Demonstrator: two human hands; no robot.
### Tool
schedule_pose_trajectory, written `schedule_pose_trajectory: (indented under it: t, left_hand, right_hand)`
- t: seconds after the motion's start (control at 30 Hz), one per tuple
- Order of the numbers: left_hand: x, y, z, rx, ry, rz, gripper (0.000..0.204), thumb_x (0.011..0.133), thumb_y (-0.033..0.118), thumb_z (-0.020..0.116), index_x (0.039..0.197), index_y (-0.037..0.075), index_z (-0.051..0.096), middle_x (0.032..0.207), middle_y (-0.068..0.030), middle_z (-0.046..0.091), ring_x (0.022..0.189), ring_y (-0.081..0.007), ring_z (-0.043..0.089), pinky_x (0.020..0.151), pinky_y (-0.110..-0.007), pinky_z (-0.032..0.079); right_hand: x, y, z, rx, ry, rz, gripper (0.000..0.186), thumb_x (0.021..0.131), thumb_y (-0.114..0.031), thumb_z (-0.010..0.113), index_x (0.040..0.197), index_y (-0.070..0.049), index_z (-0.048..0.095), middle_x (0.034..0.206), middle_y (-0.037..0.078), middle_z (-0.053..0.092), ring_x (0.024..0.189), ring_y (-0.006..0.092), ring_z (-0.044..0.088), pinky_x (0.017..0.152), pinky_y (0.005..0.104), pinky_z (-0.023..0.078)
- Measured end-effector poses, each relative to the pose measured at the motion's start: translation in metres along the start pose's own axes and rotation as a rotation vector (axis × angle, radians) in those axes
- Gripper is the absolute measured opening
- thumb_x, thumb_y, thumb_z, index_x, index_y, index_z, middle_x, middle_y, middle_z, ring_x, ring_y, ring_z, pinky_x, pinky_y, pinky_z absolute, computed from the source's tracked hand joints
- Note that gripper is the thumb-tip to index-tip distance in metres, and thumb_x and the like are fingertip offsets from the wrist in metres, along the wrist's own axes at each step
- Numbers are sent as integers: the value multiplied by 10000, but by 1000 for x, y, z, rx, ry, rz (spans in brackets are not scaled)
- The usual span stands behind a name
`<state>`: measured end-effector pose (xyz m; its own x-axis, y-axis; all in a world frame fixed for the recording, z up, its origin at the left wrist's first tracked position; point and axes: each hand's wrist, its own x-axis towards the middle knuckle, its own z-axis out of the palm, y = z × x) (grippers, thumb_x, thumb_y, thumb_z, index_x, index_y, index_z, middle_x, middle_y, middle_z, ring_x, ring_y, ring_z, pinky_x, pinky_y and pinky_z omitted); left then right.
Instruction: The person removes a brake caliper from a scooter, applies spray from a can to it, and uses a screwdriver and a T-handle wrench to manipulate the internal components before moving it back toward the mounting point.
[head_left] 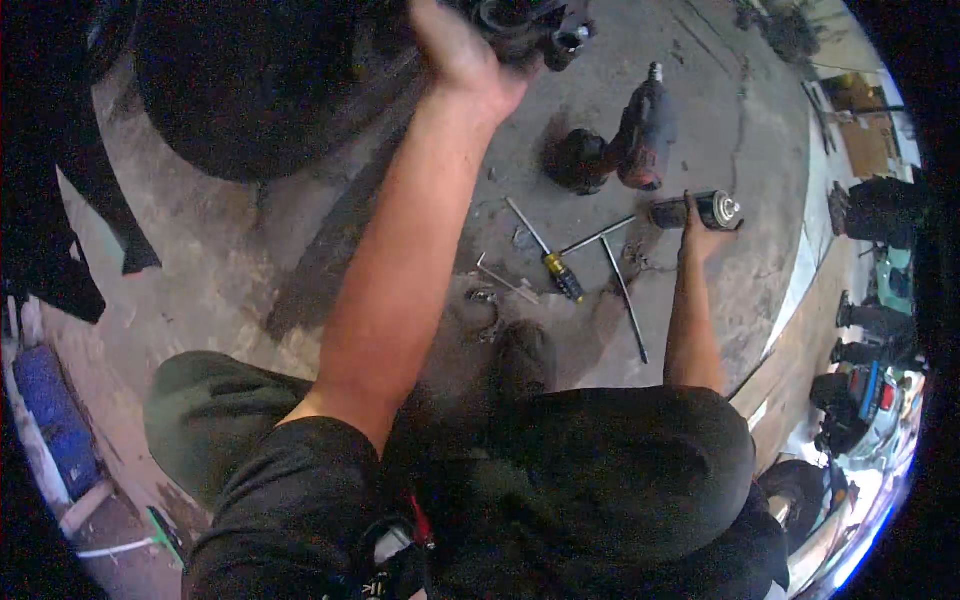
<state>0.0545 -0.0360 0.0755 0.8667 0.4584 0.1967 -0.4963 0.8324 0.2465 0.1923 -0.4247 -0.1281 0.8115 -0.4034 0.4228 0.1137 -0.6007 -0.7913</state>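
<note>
My left hand (468, 72) reaches up to the top edge, against a dark mechanical part (515, 22). Its fingers are blurred and partly cut off, so its grip is unclear. Low over the floor on the right, my right hand (705, 238) is wrapped round a dark spray can (706, 210), which lies on its side with its pale nozzle end pointing right. Just beyond the can is a black and red cordless impact wrench (645, 140). Nearer my feet lie a T-handle wrench (622, 285), a screwdriver (556, 268) with a yellow and black handle, and a hex key (508, 280).
A large dark round tire-like shape (250, 90) fills the upper left. Small metal pieces (484, 318) lie by my shoe (527, 355). A blue object (55, 420) is at the far left. Along the right stand cardboard boxes (868, 142) and a wheel (795, 495).
</note>
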Motion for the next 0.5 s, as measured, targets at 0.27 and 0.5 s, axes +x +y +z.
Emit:
schedule_pose_trajectory:
  t: [0.27, 0.5]
  left_hand:
    - [-6, 7, -4, 150, -2, 5, 615, 901, 514, 288, 1247, 48, 493, 1168, -112, 565, 1051, -258, 554, 859, -407, 485]
    - [4, -8, -14, 273, -15, 30, 732, 847, 639, 240, 1280, 105, 492, 1228, -77, 567, 1084, -297, 551, 903, -467, 448]
  right_hand:
    - [-216, -56, -41, 23, -1336, -6, 533, 718, -121, 671, 1205, 24, 511, 1123, 238, 559, 1055, 353, 543, 919, 409, 429]
    - [-286, -65, -20, -488, -1284, -784, 331, 888, -141, 406, 1180, -38, 523, 1255, 240, 458, 1186, 414, 416, 965, 457, 381]
